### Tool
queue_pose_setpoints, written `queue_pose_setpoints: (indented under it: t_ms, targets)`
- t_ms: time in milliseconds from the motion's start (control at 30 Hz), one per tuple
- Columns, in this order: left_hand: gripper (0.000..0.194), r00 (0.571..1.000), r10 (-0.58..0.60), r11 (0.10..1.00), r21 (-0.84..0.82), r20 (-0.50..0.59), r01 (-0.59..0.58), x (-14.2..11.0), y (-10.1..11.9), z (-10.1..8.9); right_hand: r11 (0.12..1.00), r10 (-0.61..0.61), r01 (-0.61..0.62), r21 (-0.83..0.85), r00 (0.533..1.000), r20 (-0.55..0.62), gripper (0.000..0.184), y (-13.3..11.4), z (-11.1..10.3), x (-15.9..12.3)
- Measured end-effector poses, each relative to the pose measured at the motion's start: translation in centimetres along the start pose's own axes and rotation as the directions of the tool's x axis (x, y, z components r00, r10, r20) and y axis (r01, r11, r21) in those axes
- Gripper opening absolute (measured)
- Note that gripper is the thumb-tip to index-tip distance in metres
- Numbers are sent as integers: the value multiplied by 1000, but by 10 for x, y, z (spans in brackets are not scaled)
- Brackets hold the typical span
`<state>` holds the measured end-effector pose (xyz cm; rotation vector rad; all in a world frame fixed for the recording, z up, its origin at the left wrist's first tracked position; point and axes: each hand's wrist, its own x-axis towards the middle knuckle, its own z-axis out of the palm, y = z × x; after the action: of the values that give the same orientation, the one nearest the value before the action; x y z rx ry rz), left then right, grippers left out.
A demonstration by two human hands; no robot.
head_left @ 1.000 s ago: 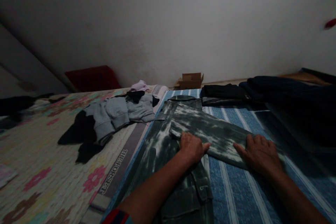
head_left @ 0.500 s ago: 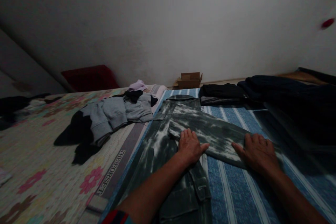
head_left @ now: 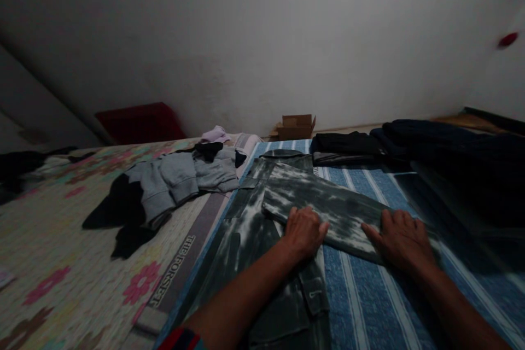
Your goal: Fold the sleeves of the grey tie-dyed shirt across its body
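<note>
A dark green jacket (head_left: 256, 249) with whitish tie-dye streaks lies spread on blue striped cloth. One jacket sleeve (head_left: 336, 199) stretches to the right across its body. My left hand (head_left: 304, 232) rests on the sleeve's near edge, its fingers slightly bent and its thumb apart. Farther right, my right hand (head_left: 404, 238) lies over the sleeve's outer end, fingers stretched and thumb spread. Both palms face down on the fabric, so their undersides are hidden. A flap pocket and a buttoned cuff or tab show below my left hand.
Grey and black clothes (head_left: 168, 180) lie on the floral bedding (head_left: 61, 240) at left. Folded dark clothes (head_left: 348, 143) and a larger dark pile (head_left: 459, 164) sit at right. Behind the bed stand a cardboard box (head_left: 294, 128) and a red object (head_left: 141, 123) by the wall.
My left hand has slid slightly right along the sleeve, and its fingers are more bent. The right hand stays nearly in place.
</note>
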<state>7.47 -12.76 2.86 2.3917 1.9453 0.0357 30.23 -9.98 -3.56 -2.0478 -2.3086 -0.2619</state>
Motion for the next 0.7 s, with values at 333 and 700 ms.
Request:
queue_pose_setpoints:
  t_ms: [333,700]
  targets:
    - [56,997,60,997,-55,48,-58,63,-23,24,1000,3,-3,9,1000,7,59,0,0,2]
    - [73,992,62,993,-111,105,-51,64,-28,33,1000,-1,1,14,1000,1,58,1,2,0]
